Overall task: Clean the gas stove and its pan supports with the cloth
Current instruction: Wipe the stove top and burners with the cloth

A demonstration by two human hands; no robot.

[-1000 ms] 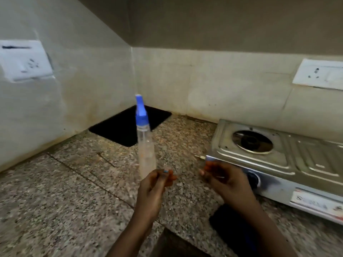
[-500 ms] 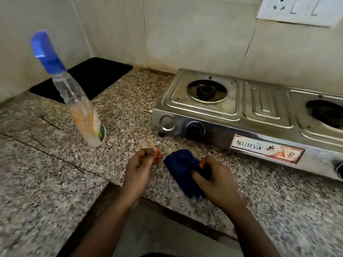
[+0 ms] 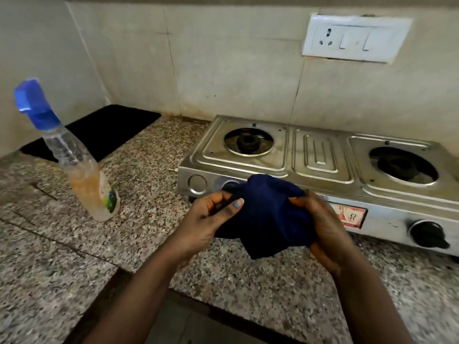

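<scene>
Both hands hold a crumpled dark-blue cloth (image 3: 268,214) just above the speckled granite desk (image 3: 139,227), directly in front of a two-burner stainless-steel gas stove (image 3: 320,160). The stove lies immediately beyond the hands, its long axis running left to right across the view; its front panel and the dark control knob (image 3: 229,186) at its left end are partly hidden behind the cloth. The left burner (image 3: 248,141) sits straight ahead of the hands, while the right burner (image 3: 403,165) lies ahead and to the right, nearer the right hand. No pan supports can be seen on either burner. The left hand (image 3: 211,219) grips the cloth's left edge with curled fingers, the thumb pressed onto the fabric. The right hand (image 3: 320,224) is wrapped round the cloth's right side, its fingers buried in the folds. The hands are thus apart, each clamped on one side of the cloth, which bunches between them and hangs down towards the desk. A clear plastic spray bottle with a blue nozzle (image 3: 74,157), holding pale orange liquid, stands on the desk well to the left of the left hand, touched by neither. From this position a short forward reach would probably bring the cloth onto the stove top.
</scene>
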